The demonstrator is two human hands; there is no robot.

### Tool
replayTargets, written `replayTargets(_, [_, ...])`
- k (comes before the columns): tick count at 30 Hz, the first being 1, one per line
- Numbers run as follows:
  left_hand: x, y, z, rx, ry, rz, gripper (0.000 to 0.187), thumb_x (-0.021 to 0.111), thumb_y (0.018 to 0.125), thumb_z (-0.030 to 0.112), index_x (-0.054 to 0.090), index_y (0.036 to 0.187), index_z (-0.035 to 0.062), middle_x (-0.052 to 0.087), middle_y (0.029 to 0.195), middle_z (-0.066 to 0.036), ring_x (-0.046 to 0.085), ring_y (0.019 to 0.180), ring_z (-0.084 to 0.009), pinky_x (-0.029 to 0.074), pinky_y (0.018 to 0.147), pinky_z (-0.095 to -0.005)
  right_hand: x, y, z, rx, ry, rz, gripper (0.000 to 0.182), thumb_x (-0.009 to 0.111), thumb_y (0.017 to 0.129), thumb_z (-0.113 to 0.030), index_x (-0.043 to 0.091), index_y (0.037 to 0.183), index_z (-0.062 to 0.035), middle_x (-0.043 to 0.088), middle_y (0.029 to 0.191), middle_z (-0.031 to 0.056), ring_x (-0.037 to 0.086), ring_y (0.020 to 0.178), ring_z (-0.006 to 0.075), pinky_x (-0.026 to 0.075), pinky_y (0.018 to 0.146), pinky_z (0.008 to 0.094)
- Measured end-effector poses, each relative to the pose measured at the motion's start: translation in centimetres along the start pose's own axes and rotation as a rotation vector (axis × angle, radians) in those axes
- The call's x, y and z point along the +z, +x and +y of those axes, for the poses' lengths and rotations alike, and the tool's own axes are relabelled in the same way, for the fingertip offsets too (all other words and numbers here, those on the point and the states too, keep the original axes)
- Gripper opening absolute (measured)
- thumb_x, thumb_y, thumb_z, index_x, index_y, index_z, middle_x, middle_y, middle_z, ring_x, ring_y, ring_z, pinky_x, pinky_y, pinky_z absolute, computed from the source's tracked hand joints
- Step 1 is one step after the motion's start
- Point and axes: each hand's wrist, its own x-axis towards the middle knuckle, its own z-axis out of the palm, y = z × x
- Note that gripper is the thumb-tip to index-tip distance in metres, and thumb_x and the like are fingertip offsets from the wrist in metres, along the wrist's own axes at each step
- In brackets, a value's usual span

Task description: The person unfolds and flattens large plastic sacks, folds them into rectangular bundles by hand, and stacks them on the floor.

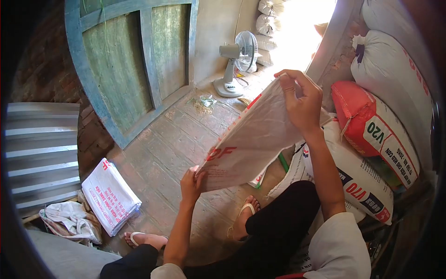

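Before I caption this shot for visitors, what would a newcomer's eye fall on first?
Probably the red-lettered pale sack, held up in the middle between the left hand and right hand. Next come the red-and-white V20 bag on the right and the glaring opening at the top.

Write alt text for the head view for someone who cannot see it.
A left hand and right hand hold a flat white sack with red print. A stack of flat sacks lies on the floor at lower left, filled bags are piled at right, and a fan stands beyond.
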Motion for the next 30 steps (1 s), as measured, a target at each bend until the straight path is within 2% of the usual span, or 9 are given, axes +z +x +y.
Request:
replayTargets(5, [1.8, -2.0, -2.6, -0.12, -0.265, -0.036, 0.039, 0.058, 0.099, 0.033, 0.061, 0.122, 0.0019, 0.069, 0.1, -0.02, 0.068, 0.091, -0.0304, 0.052, 0.078, -0.036, -0.8, -1.2, 1.4, -0.001, -0.024, 0.063, 0.012, 0.064, 0.094, -0.012, 0.071, 0.096, -0.0032, 0.069, 0.081, 0.0073, 0.056, 0.066, 0.0113, 0.046, 0.064, 0.0273])
replayTargets(8, [2.2, -2.8, -2.5, -0.378, -0.242, -0.242, 0.045, 0.061, 0.097, 0.039, 0.064, 0.12, 0.0004, 0.071, 0.096, -0.019, 0.069, 0.083, -0.0258, 0.053, 0.072, -0.0348, -1.2, -2.5, 3.1, -0.059, -0.066, 0.083, 0.012, 0.065, 0.094, -0.012, 0.071, 0.096, -0.0025, 0.069, 0.081, 0.008, 0.058, 0.068, 0.0114, 0.047, 0.065, 0.0271])
replayTargets(11, [2.6, -3.8, -3.0, -0.512, -0.254, -0.442, 0.046, 0.064, 0.093, 0.043, 0.068, 0.112, 0.0013, 0.071, 0.083, -0.015, 0.067, 0.07, -0.0205, 0.053, 0.066, -0.0342, -1.8, -3.5, 3.2, -0.044, -0.061, 0.051, 0.012, 0.064, 0.095, -0.011, 0.071, 0.096, -0.0022, 0.068, 0.081, 0.0084, 0.059, 0.069, 0.0115, 0.047, 0.066, 0.0267])
replayTargets(14, [3.2, -4.9, -5.5, -0.434, -0.112, -0.535, 0.04, 0.068, 0.091, 0.041, 0.072, 0.106, 0.0037, 0.069, 0.074, -0.007, 0.061, 0.062, -0.0149, 0.052, 0.062, -0.0307, -2.2, -3.8, 2.2, -0.01, -0.022, 0.02, 0.012, 0.064, 0.095, -0.012, 0.071, 0.096, -0.0019, 0.066, 0.08, 0.0081, 0.06, 0.07, 0.0116, 0.048, 0.066, 0.0262])
replayTargets(20, [1.4, -4.2, -6.2, -0.666, -0.298, -0.622, 0.037, 0.07, 0.089, 0.037, 0.072, 0.104, 0.0035, 0.068, 0.072, -0.008, 0.059, 0.062, -0.01, 0.05, 0.06, -0.0298, -2.2, -3.3, 1.9, -0.117, -0.001, 0.045, 0.012, 0.064, 0.096, -0.012, 0.07, 0.097, -0.0017, 0.065, 0.079, 0.0067, 0.059, 0.071, 0.0113, 0.047, 0.065, 0.0257])
replayTargets(23, [0.1, -2.4, -3.7, -0.671, -0.23, -0.692, 0.04, 0.069, 0.088, 0.039, 0.07, 0.102, 0.0014, 0.069, 0.075, -0.015, 0.064, 0.066, -0.0134, 0.051, 0.064, -0.0331, -2.0, -3.0, 2.0, -0.148, -0.008, 0.062, 0.013, 0.064, 0.096, -0.013, 0.07, 0.097, -0.0018, 0.065, 0.079, 0.0071, 0.059, 0.07, 0.0119, 0.047, 0.065, 0.0258])
replayTargets(26, [1.8, -3.6, -5.4, -0.419, -0.108, -0.658, 0.041, 0.071, 0.087, 0.039, 0.07, 0.099, -0.0001, 0.07, 0.079, -0.017, 0.068, 0.074, -0.0162, 0.052, 0.068, -0.0347, -1.8, -2.8, 2.0, -0.152, -0.025, 0.085, 0.013, 0.064, 0.096, -0.013, 0.07, 0.096, -0.0023, 0.065, 0.079, 0.0074, 0.06, 0.069, 0.0129, 0.047, 0.065, 0.026])
replayTargets(29, [2.0, -3.2, -4.1, -0.416, 0.059, -0.648, 0.041, 0.071, 0.087, 0.04, 0.07, 0.096, -0.0005, 0.071, 0.084, -0.019, 0.071, 0.084, -0.0196, 0.053, 0.073, -0.0372, -1.7, -2.7, 2.3, -0.172, -0.058, 0.095, 0.012, 0.064, 0.096, -0.013, 0.07, 0.095, -0.0028, 0.065, 0.078, 0.0074, 0.059, 0.067, 0.0137, 0.047, 0.063, 0.0263])
replayTargets(30, [1.8, -3.1, -3.9, -0.426, 0.037, -0.642, 0.04, 0.071, 0.087, 0.04, 0.071, 0.095, 0.0002, 0.07, 0.082, -0.019, 0.071, 0.081, -0.0206, 0.053, 0.071, -0.0371, -1.8, -2.8, 2.5, -0.181, -0.073, 0.099, 0.012, 0.064, 0.095, -0.013, 0.07, 0.095, -0.003, 0.065, 0.077, 0.0073, 0.059, 0.066, 0.0139, 0.047, 0.062, 0.0264])
